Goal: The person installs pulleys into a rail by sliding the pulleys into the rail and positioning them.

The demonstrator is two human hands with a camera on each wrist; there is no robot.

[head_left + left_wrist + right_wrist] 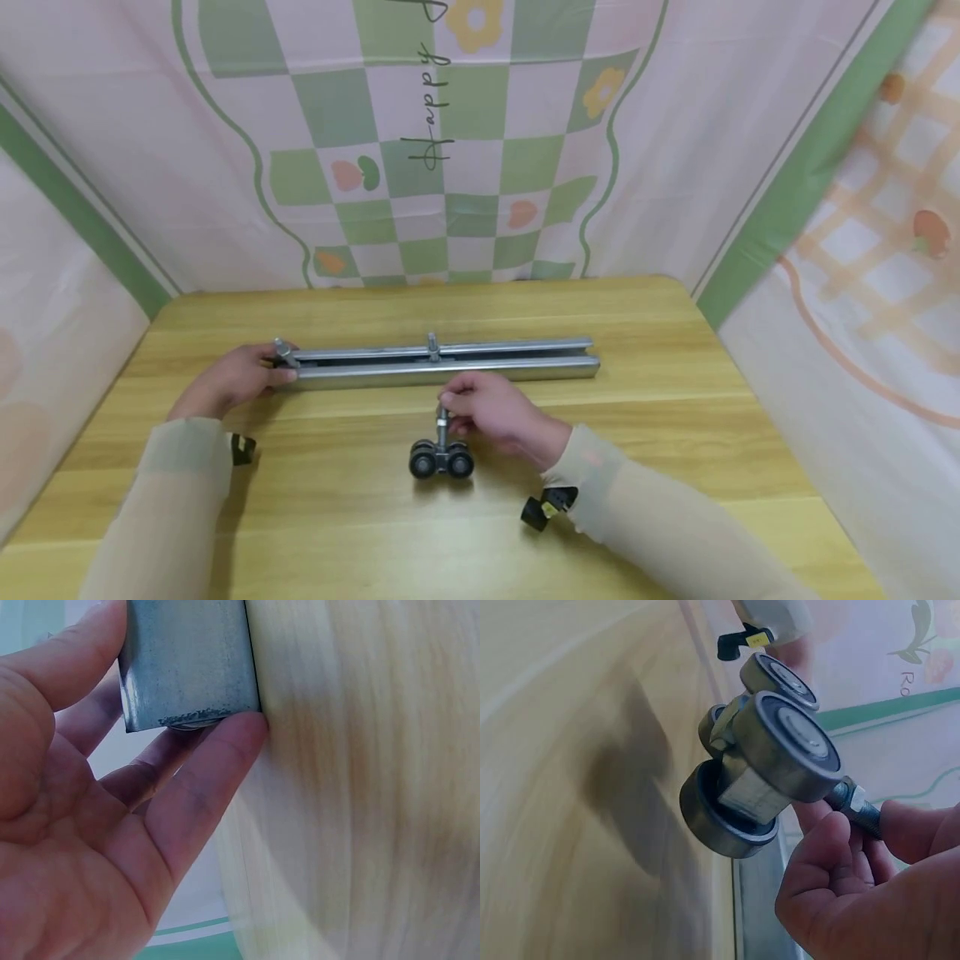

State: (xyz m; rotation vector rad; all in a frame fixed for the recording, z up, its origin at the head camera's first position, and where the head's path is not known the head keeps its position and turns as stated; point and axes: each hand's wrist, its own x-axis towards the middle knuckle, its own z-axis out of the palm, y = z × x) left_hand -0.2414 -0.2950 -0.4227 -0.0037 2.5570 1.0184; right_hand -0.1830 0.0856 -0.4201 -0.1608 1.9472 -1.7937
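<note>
A long silver metal rail (360, 380) with a slot along its top lies across the table. My left hand (236, 379) grips its left end, thumb on the near side; in the left wrist view a finger lies against the end of the rail (191, 664). Threaded bolts rise from the slot, one at mid-length (432, 347) and another by the left hand (284, 353). In front of the rail, my right hand (498, 410) pinches the threaded stem of a roller trolley (442, 460). Its wheels (795, 742) hang downward, close over the tabletop.
The wooden table (360, 517) has a curtain with checks and flowers (472, 100) behind it and more cloth on both sides. Small black cameras sit at the left wrist (242, 449) and the right wrist (547, 507).
</note>
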